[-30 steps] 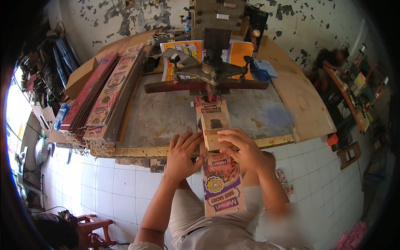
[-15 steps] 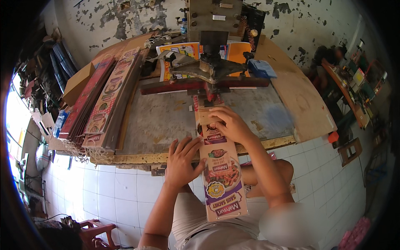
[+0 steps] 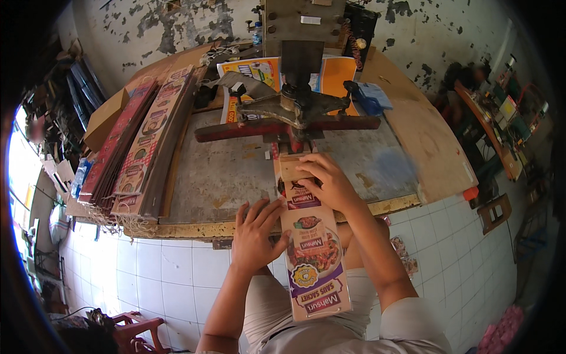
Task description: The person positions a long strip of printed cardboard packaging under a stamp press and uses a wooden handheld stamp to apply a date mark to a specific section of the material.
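A long printed cardboard strip [image 3: 315,251], with food pictures and purple bands, runs from beneath the press out over the table's front edge toward my lap. My left hand [image 3: 259,233] lies against its left edge, fingers spread and flat, the thumb touching the strip. A small light wooden block [image 3: 290,167] rests across the strip just in front of the press head. My right hand [image 3: 330,183] comes in from the right, its bent fingers and thumb on the block's right end. Above the strip's far end hangs the press head [image 3: 295,121] with red-edged arms; the contact there is hidden.
Stacks of printed strips, one red [image 3: 118,141] and one light [image 3: 154,130], lie on the left, strings dangling at their near ends. The worktable edge [image 3: 188,228] crosses before me. A blue item [image 3: 372,97] sits right of the press; a red stool [image 3: 138,327] stands lower left.
The view has shifted a little. Both hands stay in nearly the same places on the strip and block, and the press head looks unmoved.
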Demonstrator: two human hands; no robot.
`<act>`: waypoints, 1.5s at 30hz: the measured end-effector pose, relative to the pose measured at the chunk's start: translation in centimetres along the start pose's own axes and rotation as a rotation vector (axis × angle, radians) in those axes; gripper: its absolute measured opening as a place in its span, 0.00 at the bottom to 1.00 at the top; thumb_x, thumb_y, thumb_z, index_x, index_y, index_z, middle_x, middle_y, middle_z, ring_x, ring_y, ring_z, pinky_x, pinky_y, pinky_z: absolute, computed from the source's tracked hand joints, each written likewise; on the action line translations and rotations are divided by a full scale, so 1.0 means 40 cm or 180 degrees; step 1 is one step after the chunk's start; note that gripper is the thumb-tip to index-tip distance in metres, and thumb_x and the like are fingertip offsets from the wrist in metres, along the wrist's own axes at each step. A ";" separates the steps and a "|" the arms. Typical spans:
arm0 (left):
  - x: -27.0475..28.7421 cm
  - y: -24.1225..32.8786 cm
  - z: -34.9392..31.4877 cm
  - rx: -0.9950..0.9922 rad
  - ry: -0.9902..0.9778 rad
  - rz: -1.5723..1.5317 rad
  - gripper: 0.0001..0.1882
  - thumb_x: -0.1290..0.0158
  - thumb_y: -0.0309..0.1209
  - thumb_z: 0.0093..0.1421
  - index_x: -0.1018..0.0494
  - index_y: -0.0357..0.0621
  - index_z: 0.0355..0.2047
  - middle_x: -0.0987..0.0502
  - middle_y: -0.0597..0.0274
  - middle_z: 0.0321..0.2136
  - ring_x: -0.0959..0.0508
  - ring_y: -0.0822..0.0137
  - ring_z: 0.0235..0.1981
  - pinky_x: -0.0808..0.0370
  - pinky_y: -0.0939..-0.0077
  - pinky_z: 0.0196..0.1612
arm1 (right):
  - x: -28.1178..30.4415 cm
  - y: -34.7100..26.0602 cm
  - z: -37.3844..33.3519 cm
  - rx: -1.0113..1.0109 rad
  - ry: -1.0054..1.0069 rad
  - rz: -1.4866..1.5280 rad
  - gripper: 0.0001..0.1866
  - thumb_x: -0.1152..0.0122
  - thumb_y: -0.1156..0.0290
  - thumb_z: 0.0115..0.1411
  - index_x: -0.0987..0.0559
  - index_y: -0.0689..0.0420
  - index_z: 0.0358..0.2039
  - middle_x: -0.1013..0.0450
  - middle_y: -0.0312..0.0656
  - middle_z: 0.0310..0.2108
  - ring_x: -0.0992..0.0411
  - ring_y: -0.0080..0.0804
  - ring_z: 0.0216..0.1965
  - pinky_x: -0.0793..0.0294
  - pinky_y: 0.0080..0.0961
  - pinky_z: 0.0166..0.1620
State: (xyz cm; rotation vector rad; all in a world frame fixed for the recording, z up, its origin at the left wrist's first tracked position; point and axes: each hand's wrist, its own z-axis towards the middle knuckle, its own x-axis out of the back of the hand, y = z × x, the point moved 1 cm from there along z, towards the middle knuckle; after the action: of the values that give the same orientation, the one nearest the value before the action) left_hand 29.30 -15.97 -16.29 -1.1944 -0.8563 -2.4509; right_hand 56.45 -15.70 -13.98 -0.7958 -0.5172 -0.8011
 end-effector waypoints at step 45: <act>0.000 0.005 0.003 -0.0163 0.0042 0.0130 0.30 0.34 0.42 0.63 0.20 0.47 0.65 0.20 0.66 0.69 0.25 0.51 0.71 0.35 0.41 0.74 | -0.032 0.106 -0.045 -0.0696 0.0231 -0.1094 0.18 0.33 0.71 0.68 0.12 0.59 0.56 0.22 0.45 0.57 0.26 0.47 0.62 0.27 0.49 0.66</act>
State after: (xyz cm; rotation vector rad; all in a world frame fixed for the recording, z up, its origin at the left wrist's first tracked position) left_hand 29.47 -16.04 -16.17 -1.1998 -0.7625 -2.4589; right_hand 59.24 -14.70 -17.75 -0.8871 -0.5139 -1.2155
